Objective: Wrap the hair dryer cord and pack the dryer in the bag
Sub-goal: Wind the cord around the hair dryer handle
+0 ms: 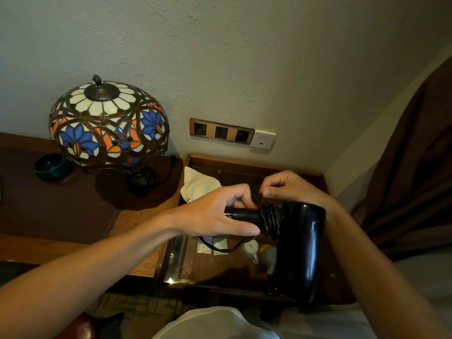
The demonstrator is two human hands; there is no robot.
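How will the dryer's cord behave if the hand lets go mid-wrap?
Probably springs loose: the cord coils around the handle look held only by the right hand. The unwrapped tail sags in a loop below, so likely floppy. The glossy hair dryer may be slippery.

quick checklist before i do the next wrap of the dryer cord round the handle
1. Handle held firm: ok, left hand grips the hair dryer by its handle.
2. Existing coils snug: ok, the wrapped cord sits in tight turns near the body.
3. Cord end controlled: ok, right hand pinches at the coils.
4. Slack free of snags: not ok, a loose loop hangs into the open drawer over small items.
5. Plug located: cannot tell.
6. Bag ready: cannot tell; none clearly in view.
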